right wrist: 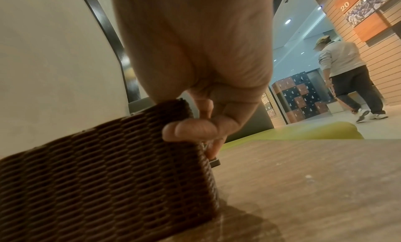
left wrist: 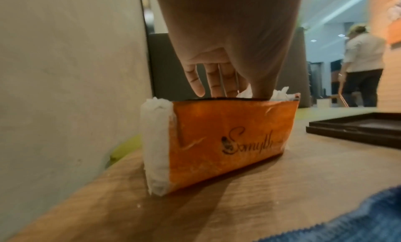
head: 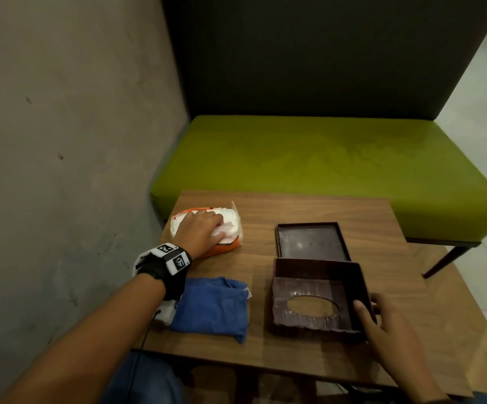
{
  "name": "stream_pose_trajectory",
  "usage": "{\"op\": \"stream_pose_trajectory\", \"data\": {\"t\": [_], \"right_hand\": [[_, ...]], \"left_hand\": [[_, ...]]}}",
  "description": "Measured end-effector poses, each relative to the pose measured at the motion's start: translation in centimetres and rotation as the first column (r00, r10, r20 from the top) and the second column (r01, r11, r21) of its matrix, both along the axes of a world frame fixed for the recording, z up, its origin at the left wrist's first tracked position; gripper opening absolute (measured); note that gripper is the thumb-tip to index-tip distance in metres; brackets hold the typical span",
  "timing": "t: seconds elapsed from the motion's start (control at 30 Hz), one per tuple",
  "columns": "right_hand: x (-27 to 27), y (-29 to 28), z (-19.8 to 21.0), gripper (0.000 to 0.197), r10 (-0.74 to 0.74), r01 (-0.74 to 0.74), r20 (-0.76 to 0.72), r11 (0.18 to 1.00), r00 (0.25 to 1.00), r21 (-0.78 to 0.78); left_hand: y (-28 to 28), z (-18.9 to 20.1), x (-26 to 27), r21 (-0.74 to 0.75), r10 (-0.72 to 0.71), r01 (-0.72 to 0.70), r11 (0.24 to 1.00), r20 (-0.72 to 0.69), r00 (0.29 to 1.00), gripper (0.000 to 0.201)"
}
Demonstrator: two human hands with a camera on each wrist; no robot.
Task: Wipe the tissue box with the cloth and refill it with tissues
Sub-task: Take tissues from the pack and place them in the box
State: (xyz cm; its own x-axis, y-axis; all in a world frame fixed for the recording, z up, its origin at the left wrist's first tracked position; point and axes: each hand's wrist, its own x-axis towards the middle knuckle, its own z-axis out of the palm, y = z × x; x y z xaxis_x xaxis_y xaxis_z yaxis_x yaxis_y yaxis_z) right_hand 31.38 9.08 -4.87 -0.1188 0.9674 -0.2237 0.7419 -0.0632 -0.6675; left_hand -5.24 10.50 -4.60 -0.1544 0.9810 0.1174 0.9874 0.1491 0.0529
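**At the near right edge, a tilted box and a loose pack**

Nearest, on the right, the right hand (head: 388, 325) clamped the side wall of the woven tissue box (head: 312, 298), thumb inside, fingers outside, the box lying open side up beside its base tray (head: 312, 242). That one-sided hold could let the box tip or slide when tissues are pushed in. Left of it lay the blue cloth (head: 213, 304). Farther left, the left hand (head: 204, 231) pinched white sheets at the top of the orange tissue pack (head: 224, 246); the tissues sat directly under its fingers. A light pinch might tear sheets or drag the whole pack.
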Motion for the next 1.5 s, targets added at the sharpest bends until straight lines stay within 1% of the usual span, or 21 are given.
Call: {"op": "stream_pose_trajectory", "data": {"t": [0.1, 0.2, 0.3, 0.47, 0.57, 0.63, 0.7, 0.73, 0.8, 0.9, 0.97, 1.0, 1.07, 1.1, 1.17, 1.23, 1.3, 1.37, 1.4, 1.47, 1.5], "right_hand": [[0.1, 0.0, -0.3, 0.029, 0.017, -0.017, -0.009, 1.000, 1.000, -0.009], [0.2, 0.0, -0.4, 0.033, 0.029, -0.029, 0.003, 1.000, 1.000, -0.012], [0.4, 0.1, -0.4, 0.033, 0.029, -0.029, 0.010, 0.999, 1.000, -0.013], [0.5, -0.1, -0.6, 0.046, -0.019, 0.018, 0.061, 0.999, 0.998, 0.027], [0.6, -0.3, 0.0, 0.053, -0.064, 0.059, 0.030, 0.990, 0.998, 0.127], [0.7, -0.5, 0.8, 0.053, -0.068, 0.069, -0.014, 0.974, 0.998, 0.217], [0.6, -0.9, 2.0, 0.053, -0.048, 0.066, -0.066, 0.950, 0.997, 0.305], [0.3, -1.1, 2.8, 0.052, -0.029, 0.062, -0.103, 0.941, 0.994, 0.332], [-0.5, -2.0, 4.6, 0.054, 0.028, 0.051, -0.212, 0.932, 0.977, 0.360], [-2.4, -4.1, 7.6, 0.061, 0.098, 0.018, -0.482, 0.973, 0.870, 0.231], [-3.9, -5.0, 8.0, 0.063, 0.101, -0.068, -0.554, 0.994, 0.826, 0.081], [-4.9, -5.2, 7.7, 0.064, 0.097, -0.118, -0.557, 0.993, 0.825, -0.002], [-6.5, -5.5, 7.0, 0.074, 0.012, -0.187, -0.623, 0.958, 0.782, -0.217], [-7.0, -5.7, 6.7, 0.073, -0.060, -0.214, -0.671, 0.923, 0.739, -0.319], [-7.2, -6.6, 6.9, 0.049, -0.111, -0.304, -0.758, 0.871, 0.642, -0.385], [-6.6, -7.4, 7.0, 0.037, -0.156, -0.338, -0.797, 0.846, 0.584, -0.413], [-5.9, -7.8, 6.4, 0.034, -0.186, -0.308, -0.788, 0.849, 0.588, -0.430], [-5.6, -8.2, 6.0, 0.030, -0.160, -0.254, -0.767, 0.885, 0.621, -0.390], [-5.7, -8.3, 5.8, 0.032, -0.145, -0.227, -0.750, 0.901, 0.645, -0.369], [-6.0, -8.8, 6.1, 0.036, -0.096, -0.219, -0.734, 0.922, 0.672, -0.321], [-6.1, -9.1, 6.3, 0.035, -0.071, -0.240, -0.742, 0.922, 0.666, -0.304]], "left_hand": [[-0.4, 0.2, -0.4, 0.089, 0.002, -0.008, 0.996, 0.068, 0.998, 0.019], [-1.0, 0.3, -1.3, 0.157, 0.056, -0.090, 0.984, 0.208, 0.977, 0.021], [-1.4, 0.8, -2.7, 0.209, 0.098, -0.194, 0.958, 0.397, 0.912, 0.027], [-2.4, 3.5, -2.7, 0.290, 0.037, -0.269, 0.918, 0.614, 0.788, 0.022], [-3.3, 5.0, -2.9, 0.374, 0.041, -0.437, 0.818, 0.720, 0.693, 0.025], [-3.9, 5.9, -3.4, 0.389, 0.009, -0.596, 0.702, 0.833, 0.553, 0.028], [-4.7, 7.0, -3.6, 0.330, -0.147, -0.712, 0.620, 0.940, 0.308, 0.031], [-5.2, 7.8, -3.3, 0.287, -0.230, -0.734, 0.616, 0.956, 0.180, 0.033], [-6.4, 8.6, -1.8, 0.162, -0.305, -0.730, 0.665, 0.950, -0.068, 0.036], [-8.2, 8.3, 2.3, -0.051, -0.203, -0.540, 0.840, 0.893, -0.401, 0.036], [-9.4, 7.0, 5.6, -0.187, -0.081, -0.446, 0.875, 0.853, -0.516, 0.039], [-9.8, 6.3, 7.2, -0.235, -0.020, -0.398, 0.887, 0.840, -0.543, 0.041], [-10.7, 5.0, 10.0, -0.298, 0.091, -0.345, 0.890, 0.858, -0.506, 0.056], [-11.2, 5.0, 11.4, -0.306, 0.134, -0.319, 0.897, 0.876, -0.463, 0.057], [-11.9, 4.7, 13.6, -0.264, 0.138, -0.298, 0.917, 0.913, -0.384, 0.025], [-12.6, 4.7, 15.4, -0.272, 0.153, -0.274, 0.922, 0.909, -0.387, 0.029], [-13.2, 4.8, 16.5, -0.258, 0.115, -0.276, 0.926, 0.889, -0.443, 0.037], [-13.0, 5.2, 17.2, -0.293, 0.132, -0.249, 0.923, 0.851, -0.509, 0.047], [-12.8, 5.1, 17.5, -0.294, 0.143, -0.227, 0.929, 0.847, -0.513, 0.052], [-12.8, 5.3, 18.2, -0.279, 0.171, -0.186, 0.942, 0.877, -0.448, 0.048], [-13.0, 5.4, 18.5, -0.275, 0.170, -0.214, 0.937, 0.897, -0.408, 0.043]]}}
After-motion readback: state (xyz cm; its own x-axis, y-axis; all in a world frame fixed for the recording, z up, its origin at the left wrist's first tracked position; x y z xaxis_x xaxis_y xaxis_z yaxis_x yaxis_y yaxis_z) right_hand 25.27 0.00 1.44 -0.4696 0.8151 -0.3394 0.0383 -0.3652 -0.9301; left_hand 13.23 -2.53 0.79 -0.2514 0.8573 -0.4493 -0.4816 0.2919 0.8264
